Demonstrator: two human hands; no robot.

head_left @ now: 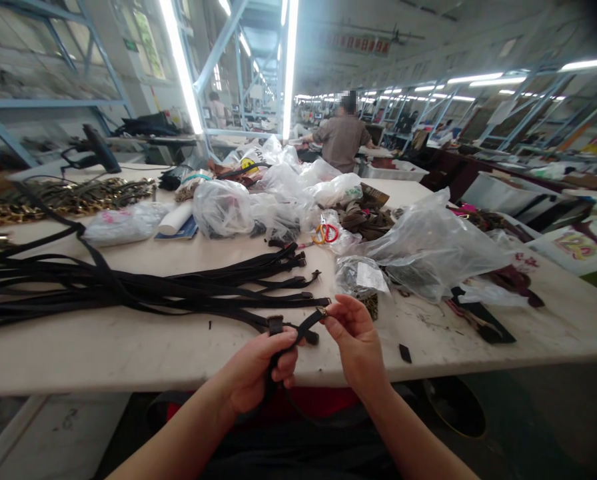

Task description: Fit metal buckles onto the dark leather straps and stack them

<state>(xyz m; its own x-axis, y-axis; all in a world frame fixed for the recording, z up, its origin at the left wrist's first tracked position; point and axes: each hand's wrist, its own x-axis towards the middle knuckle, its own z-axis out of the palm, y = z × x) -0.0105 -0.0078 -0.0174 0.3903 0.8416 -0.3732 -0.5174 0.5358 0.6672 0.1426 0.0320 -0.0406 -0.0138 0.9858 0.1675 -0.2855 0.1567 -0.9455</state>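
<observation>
A black strap [307, 325] runs between my hands above the table's front edge. My left hand [266, 363] is closed round it, with a small metal buckle [275, 323] standing up by the thumb. At the strap's other end, my right hand [356, 337] pinches a small metal fitting [321, 311] between thumb and fingertips. Just behind my hands, a bundle of long black straps [178, 287] lies across the left of the table, several with metal ends pointing right. The part of the strap inside my left palm is hidden.
Clear plastic bags [278, 193] are heaped along the middle. Red-and-yellow-handled scissors [325, 233] lie beside them. Metal hardware [68, 197] is piled at far left. A black scrap [405, 353] lies right of my hands. A person [343, 137] stands farther back, facing away.
</observation>
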